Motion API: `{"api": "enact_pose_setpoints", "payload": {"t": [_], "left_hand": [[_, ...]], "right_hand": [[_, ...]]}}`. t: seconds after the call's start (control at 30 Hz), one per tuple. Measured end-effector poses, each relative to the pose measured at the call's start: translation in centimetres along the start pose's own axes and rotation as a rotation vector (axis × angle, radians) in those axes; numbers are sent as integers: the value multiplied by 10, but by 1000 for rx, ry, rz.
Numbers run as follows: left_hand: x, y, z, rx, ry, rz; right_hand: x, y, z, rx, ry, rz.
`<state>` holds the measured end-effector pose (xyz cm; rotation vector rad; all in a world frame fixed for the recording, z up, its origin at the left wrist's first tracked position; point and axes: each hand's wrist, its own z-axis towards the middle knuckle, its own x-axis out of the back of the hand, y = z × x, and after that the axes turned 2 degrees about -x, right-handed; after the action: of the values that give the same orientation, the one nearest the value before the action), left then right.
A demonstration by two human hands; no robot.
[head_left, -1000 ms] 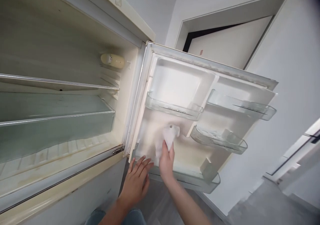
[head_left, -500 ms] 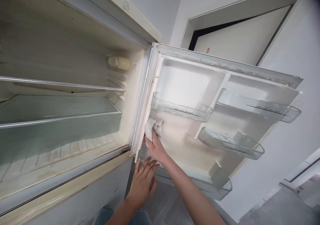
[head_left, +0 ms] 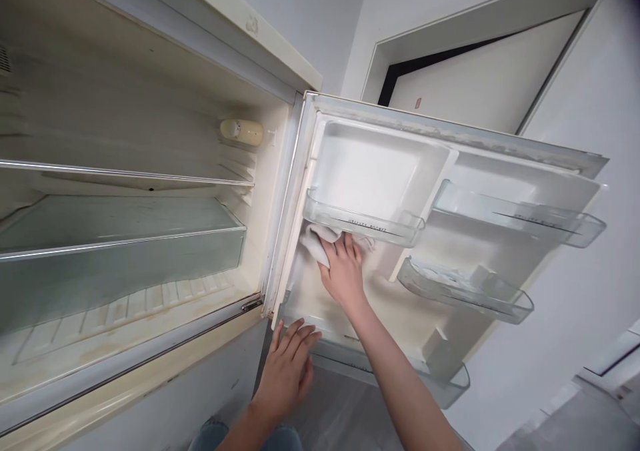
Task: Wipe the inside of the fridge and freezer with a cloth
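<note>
My right hand [head_left: 345,269] presses a white cloth [head_left: 316,245] against the inner panel of the open fridge door [head_left: 360,291], just under the upper left clear door bin [head_left: 363,221]. Part of the cloth shows on both sides of my fingers. Lower down, my left hand [head_left: 287,365] has its fingers stretched out and slightly apart, at the left end of the bottom door bin [head_left: 345,355]. Nothing shows in that hand; whether its fingertips touch the bin's rim I cannot tell.
To the left stands the fridge compartment with a glass shelf [head_left: 125,173], a clear drawer [head_left: 125,271] and a yellowed lamp cover [head_left: 243,132]. More clear bins [head_left: 465,291] sit on the door's right side. Behind it is a doorway with a white door [head_left: 465,84].
My right hand has slid the cloth right and up along the door panel, from near the hinge side to below the upper bin. My left hand has stayed almost still.
</note>
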<state>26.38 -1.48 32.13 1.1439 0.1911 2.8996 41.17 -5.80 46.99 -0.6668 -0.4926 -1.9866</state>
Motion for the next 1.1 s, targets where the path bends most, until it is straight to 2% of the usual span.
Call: {"api": "enact_pose_setpoints", "payload": {"t": [0.07, 0.17, 0.23, 0.3, 0.43, 0.5, 0.57, 0.7, 0.77, 0.93, 1.03, 1.1], "left_hand": [[0, 0, 0, 4, 2, -7], [1, 2, 0, 26, -6, -32], [1, 2, -1, 23, -44, -39], [0, 1, -1, 18, -86, -44], [-4, 0, -2, 29, -106, -53], [-5, 0, -2, 25, -102, -51], [-5, 0, -1, 19, -93, -43], [-4, 0, -1, 5, -84, -20], [-3, 0, -1, -3, -77, -11], [-4, -1, 0, -9, -64, -3], [-5, -1, -1, -9, -91, 10], [-6, -2, -1, -10, -99, 18]], "right_hand": [[-9, 3, -13, 74, -47, -27], [-22, 12, -46, 266, -225, 1], [-22, 22, -61, 361, -339, 25], [-13, 33, -61, 354, -366, 10], [12, 47, -36, 96, -158, -75], [16, 44, -29, 14, -63, -84], [11, 38, -35, 7, -51, -75], [-8, 27, -61, 9, -136, -29], [-10, 26, -63, -65, -77, 8], [6, 26, -22, -258, 184, 167], [11, 21, -6, -302, 241, 196], [7, 16, -10, -333, 253, 219]]}}
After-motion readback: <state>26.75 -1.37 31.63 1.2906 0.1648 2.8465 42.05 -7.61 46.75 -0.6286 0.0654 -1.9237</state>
